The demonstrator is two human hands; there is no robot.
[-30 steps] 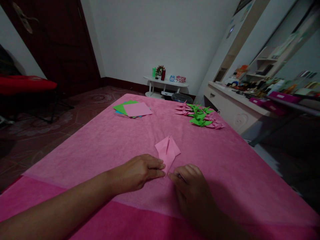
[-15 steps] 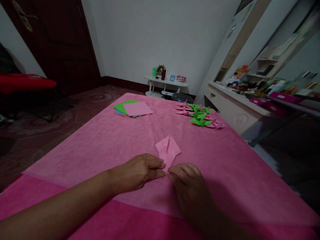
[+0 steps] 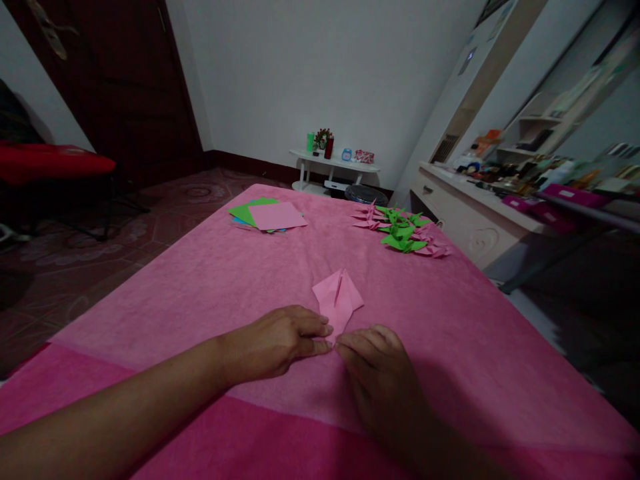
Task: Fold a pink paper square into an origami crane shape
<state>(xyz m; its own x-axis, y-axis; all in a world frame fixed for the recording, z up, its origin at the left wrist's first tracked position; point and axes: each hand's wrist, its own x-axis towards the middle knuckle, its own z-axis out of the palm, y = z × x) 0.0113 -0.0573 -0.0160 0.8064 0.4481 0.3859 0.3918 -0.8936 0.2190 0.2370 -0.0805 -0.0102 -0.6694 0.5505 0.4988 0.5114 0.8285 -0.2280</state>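
Observation:
A partly folded sheet of pink origami paper [image 3: 340, 297] lies on the pink cloth in front of me, its wide end away from me and a slit down its middle. My left hand [image 3: 287, 340] presses on the left of its narrow near end, thumb and fingertips on the paper. At the same near tip, my right hand [image 3: 380, 373] pinches the paper's edge from the right, fingers closed together. The fingertips of both hands nearly meet there and partly hide the tip.
A stack of square paper [image 3: 277, 216] in pink, green and blue lies at the far left of the cloth-covered table [image 3: 225, 280]. Several folded green and pink paper cranes [image 3: 403, 237] sit at the far right. Beyond them stands a cluttered dresser [image 3: 480, 207].
Both hands keep almost the same place on the paper's near tip. The whole view has shifted very slightly; nothing else has visibly moved.

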